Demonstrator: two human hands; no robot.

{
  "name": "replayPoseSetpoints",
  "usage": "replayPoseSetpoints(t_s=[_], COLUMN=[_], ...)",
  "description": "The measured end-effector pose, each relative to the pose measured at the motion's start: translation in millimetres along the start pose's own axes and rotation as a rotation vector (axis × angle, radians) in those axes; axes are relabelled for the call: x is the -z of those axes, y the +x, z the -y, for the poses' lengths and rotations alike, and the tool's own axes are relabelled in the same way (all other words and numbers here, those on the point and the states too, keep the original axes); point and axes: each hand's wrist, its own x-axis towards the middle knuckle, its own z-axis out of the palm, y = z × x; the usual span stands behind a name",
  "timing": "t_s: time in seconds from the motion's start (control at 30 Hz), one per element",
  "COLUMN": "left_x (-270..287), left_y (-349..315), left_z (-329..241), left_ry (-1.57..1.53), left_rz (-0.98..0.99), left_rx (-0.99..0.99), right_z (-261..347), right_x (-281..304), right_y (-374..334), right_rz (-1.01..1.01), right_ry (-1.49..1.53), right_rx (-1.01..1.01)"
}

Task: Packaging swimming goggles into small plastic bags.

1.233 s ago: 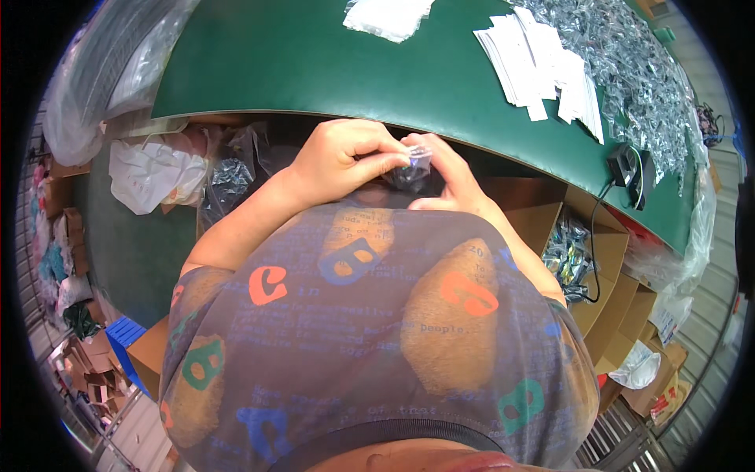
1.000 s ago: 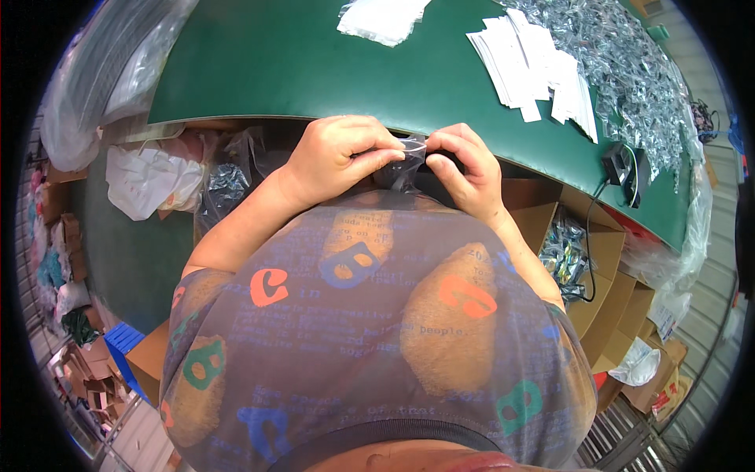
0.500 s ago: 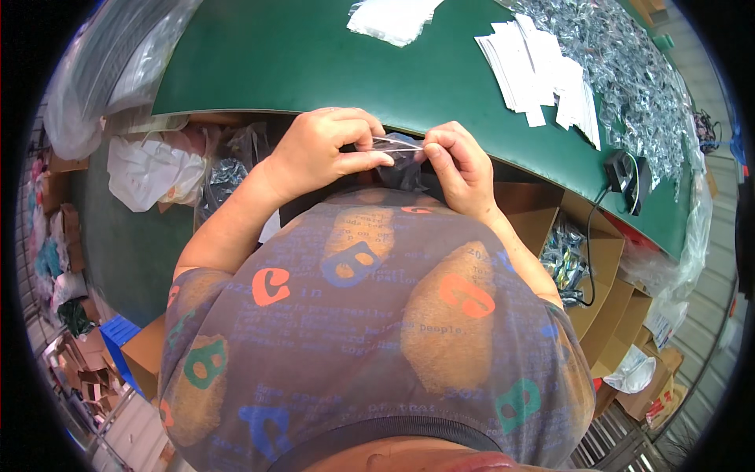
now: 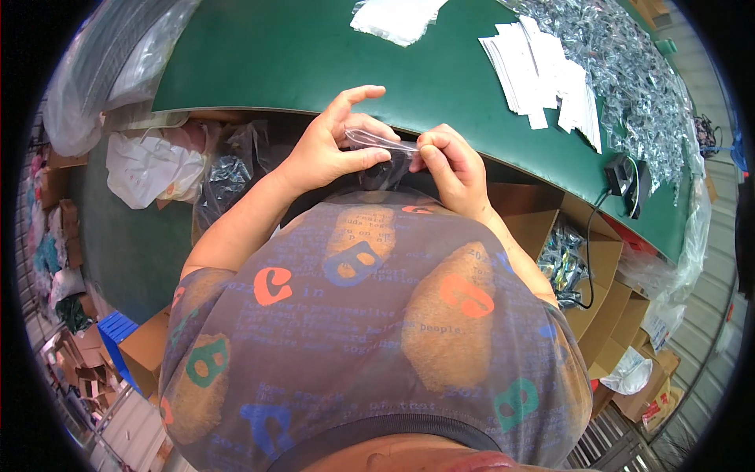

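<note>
Just off the near edge of the green table, both hands work at a small clear plastic bag (image 4: 381,142). My right hand (image 4: 454,167) pinches its right corner between thumb and bent index finger. On the other side, my left hand (image 4: 334,145) has its thumb and lower fingers at the bag's left end, while the index finger sticks out above. The bag's upper rim is a pale loop stretched between the hands. Under it, dark see-through plastic hangs in the shadow, and its contents cannot be made out.
On the green table (image 4: 259,63) lie white paper slips (image 4: 523,75), a white stack (image 4: 397,20) and a heap of small clear packets (image 4: 613,71). A black power strip (image 4: 629,185) trails a cable down past an open carton (image 4: 594,275) of packets. White plastic bags (image 4: 153,169) sit at left.
My left index finger has lifted away from the bag and straightened. The bag's rim has widened into a loop at the left end. My right hand keeps its pinch, shifted slightly left.
</note>
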Motion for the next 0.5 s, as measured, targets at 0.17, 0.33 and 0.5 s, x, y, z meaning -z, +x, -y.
replayPoseSetpoints(t_s=[0.17, 0.33, 0.5], left_x=[0.1, -0.1, -2.1], left_y=[-0.7, 0.9, 2.8], left_z=[0.3, 2.6, 0.2], left_ry=[-0.045, -0.044, -0.035], left_rz=[0.005, 0.005, 0.019], left_rx=[0.02, 0.02, 0.044], right_z=[5.2, 16.9, 3.1], right_x=[11.4, 12.1, 9.3], right_y=[3.8, 8.5, 5.9], right_rz=[0.001, 0.056, 0.025], right_ry=[-0.082, -0.213, -0.177], right_rx=[0.024, 0.014, 0.034])
